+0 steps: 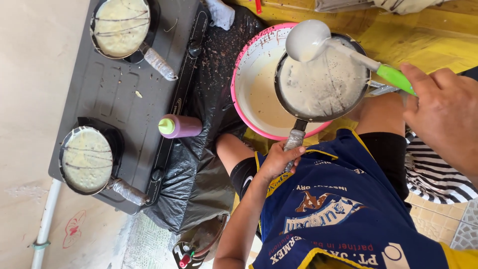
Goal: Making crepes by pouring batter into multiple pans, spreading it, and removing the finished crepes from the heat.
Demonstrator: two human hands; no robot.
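View from above of a person in a blue apron making thin pancakes. The left hand [279, 159] is closed around the wrapped handle of a small dark pan [322, 82], holding it over a pink basin of pale batter [254, 74]. The pan's inside is already coated with batter. The right hand [445, 109] grips the green handle of a white ladle [306, 40], whose bowl hangs over the pan's far edge — it looks nearly empty.

To the left, a flat grey two-burner stove [124, 94] sits beside a crumpled black plastic sheet [199, 164]. On it are two more pans with pancakes [122, 25] [87, 159], each lined with dark drizzle, and a purple squeeze bottle with a green cap [179, 126] lying at the stove's edge.

The step in hand appears to be coating the pan — likely the next move calls for letting excess batter run back into the basin, keeping the pan steady over it.
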